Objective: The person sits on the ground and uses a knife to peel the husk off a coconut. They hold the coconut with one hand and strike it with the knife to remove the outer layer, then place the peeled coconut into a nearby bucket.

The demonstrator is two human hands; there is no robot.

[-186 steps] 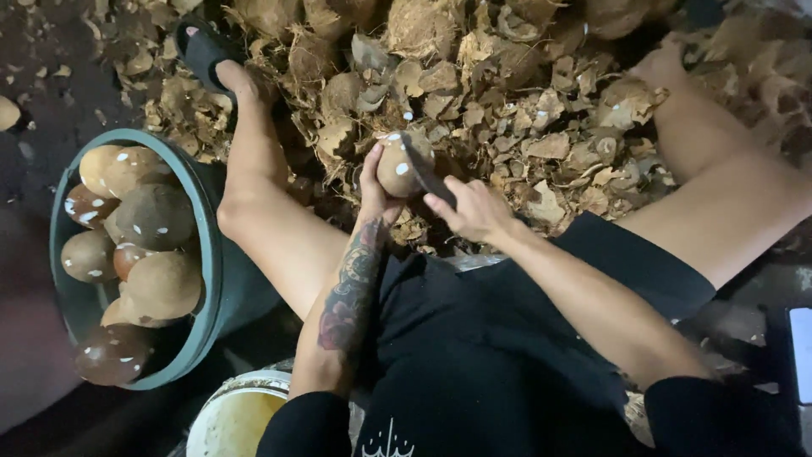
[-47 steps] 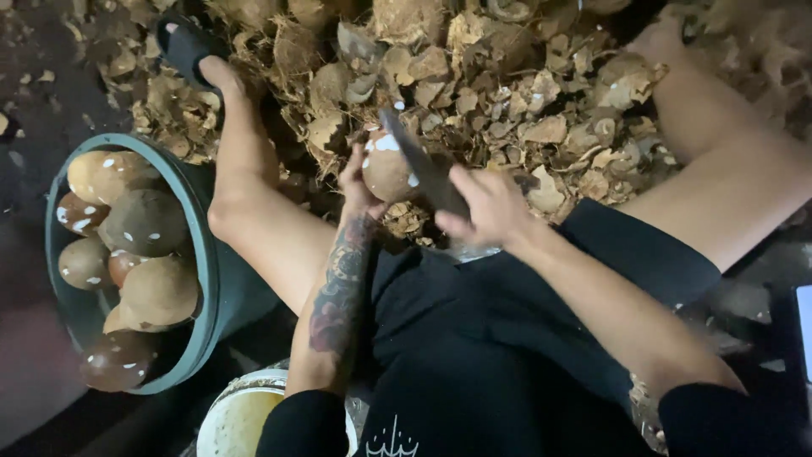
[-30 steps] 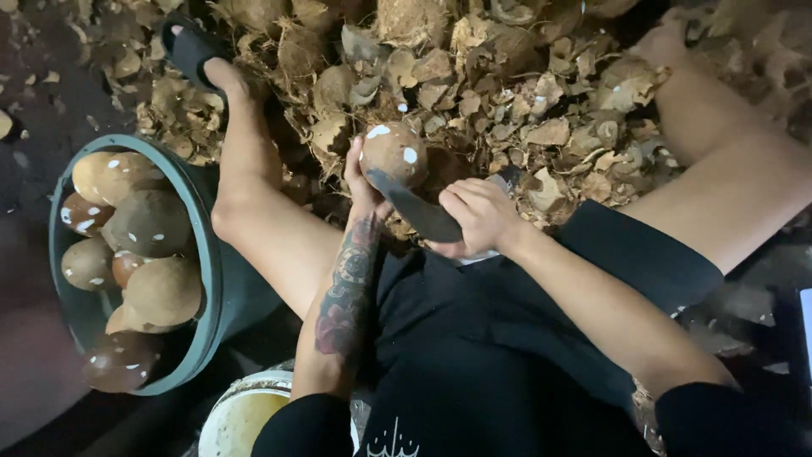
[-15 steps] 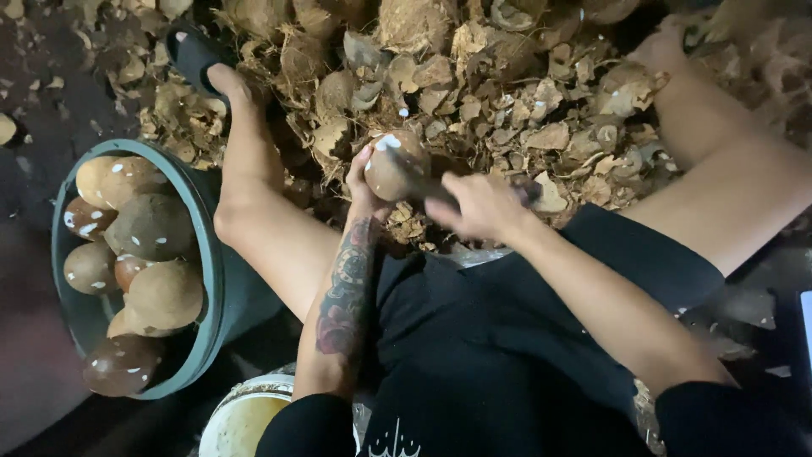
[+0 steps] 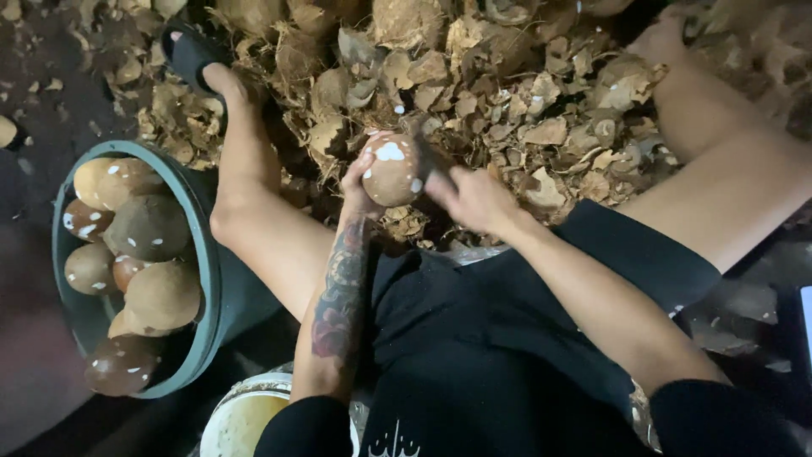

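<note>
Brown and round, one peeled coconut sits raised over the person's lap, cupped from below and behind by the left hand, fingers curled partly round it. The right hand is closed on a dark knife whose blade meets the nut's right side. It looks hard, fairly heavy and smooth enough to slip, so a wide cradle under its belly suits best. Left of the leg, a green tub holds about nine peeled nuts; beyond lies a husk pile.
</note>
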